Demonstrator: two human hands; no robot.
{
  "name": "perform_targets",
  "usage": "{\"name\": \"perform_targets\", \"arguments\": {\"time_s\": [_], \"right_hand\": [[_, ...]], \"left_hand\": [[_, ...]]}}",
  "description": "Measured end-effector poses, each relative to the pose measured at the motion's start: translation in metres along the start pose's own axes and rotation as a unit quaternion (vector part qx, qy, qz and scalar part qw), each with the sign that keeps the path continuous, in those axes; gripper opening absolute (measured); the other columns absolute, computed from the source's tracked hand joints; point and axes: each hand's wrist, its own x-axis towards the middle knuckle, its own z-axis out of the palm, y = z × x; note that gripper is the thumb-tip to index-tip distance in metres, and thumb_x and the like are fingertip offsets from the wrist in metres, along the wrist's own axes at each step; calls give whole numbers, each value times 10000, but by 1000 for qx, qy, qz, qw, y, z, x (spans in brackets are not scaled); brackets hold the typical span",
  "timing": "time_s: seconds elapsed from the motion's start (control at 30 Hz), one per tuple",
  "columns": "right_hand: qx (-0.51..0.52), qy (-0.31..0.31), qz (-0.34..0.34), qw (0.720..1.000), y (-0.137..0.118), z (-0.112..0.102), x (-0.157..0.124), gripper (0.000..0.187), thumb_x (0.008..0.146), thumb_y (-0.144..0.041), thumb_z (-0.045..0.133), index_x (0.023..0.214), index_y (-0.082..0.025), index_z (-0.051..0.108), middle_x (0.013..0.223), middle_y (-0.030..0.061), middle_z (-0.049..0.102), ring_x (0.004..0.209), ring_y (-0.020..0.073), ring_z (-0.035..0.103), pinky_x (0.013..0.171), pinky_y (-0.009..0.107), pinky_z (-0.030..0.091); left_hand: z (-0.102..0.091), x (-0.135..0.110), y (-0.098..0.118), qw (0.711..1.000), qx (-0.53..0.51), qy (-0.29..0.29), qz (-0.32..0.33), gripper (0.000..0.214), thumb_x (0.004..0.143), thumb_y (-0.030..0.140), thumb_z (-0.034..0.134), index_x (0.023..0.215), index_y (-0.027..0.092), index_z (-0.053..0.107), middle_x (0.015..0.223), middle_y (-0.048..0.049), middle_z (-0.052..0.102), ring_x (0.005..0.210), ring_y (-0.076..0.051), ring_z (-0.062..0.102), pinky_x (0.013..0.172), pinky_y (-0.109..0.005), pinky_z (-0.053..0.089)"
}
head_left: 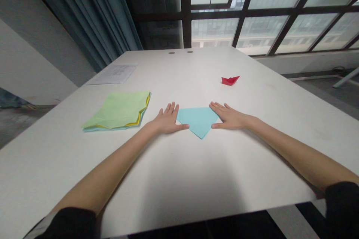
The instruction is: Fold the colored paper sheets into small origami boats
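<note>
A light blue folded sheet of paper (198,120) lies flat on the white table, its straight edge at the far side and a point facing me. My left hand (169,119) rests at its left edge, fingers spread and the thumb lying along the lower left side. At the right edge lies my right hand (228,115), also open, with its fingertips on the upper right corner and the thumb by the lower right side. Both hands cover the paper's side corners in part. Neither hand grips anything.
Left of my hands is a stack of green, yellow and blue paper (120,110). A printed sheet (113,74) lies behind it. A red folded paper boat (230,80) stands farther back on the right. The white table (179,179) ends close to my body.
</note>
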Motion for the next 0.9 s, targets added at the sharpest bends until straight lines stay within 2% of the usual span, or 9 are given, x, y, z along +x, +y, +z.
{"name": "perform_targets", "arguments": {"time_s": [0.17,0.33,0.43,0.53,0.67,0.77,0.9], "right_hand": [[16,-13,7,1000,1,-5,-1,1024,715,-747,440,1467,-144,95,1503,181,124,1375,346,134,1084,584,119],[25,50,-28,998,-2,-9,-1,958,696,-711,524,1444,-195,222,1478,172,255,1339,363,251,1054,616,159],[19,99,-76,992,-1,-12,1,880,692,-666,579,1397,-199,333,1418,178,373,1293,352,342,1039,583,224],[33,136,-124,982,-2,-15,3,739,705,-606,617,1298,-189,473,1342,177,460,1229,318,427,1000,492,330],[73,142,-172,972,-5,-20,5,486,766,-534,596,1114,-195,609,1165,138,586,1076,256,540,915,402,417],[99,142,-204,964,-10,-22,6,326,830,-477,542,960,-201,656,944,89,663,892,207,597,827,354,449],[116,170,-195,959,-17,-23,5,271,879,-400,487,816,-194,651,784,56,669,745,175,598,758,327,444]], "left_hand": [[3,1,-5,1000,-4,8,4,1113,681,823,255,1447,81,-63,1500,-160,-109,1385,-332,-85,1084,-550,64],[4,1,-5,1000,-11,8,10,1104,688,814,272,1447,85,-63,1498,-160,-113,1385,-335,-85,1077,-567,49],[2,0,-4,1000,-11,17,24,1087,696,804,288,1451,97,-44,1504,-155,-89,1386,-340,-78,1072,-579,36],[0,-1,-3,998,-8,32,50,1061,703,795,307,1457,120,-12,1515,-149,-32,1385,-354,-59,1064,-594,39],[0,0,-4,996,-4,48,74,1021,708,784,331,1462,157,45,1521,-142,8,1386,-363,-33,1057,-603,41],[0,1,-6,995,-9,52,90,1007,706,779,353,1460,164,92,1521,-148,29,1388,-363,-4,1054,-610,39],[-6,1,-8,991,-38,71,106,827,782,719,307,1431,211,243,1515,-134,147,1384,-355,97,1044,-621,80]]}}
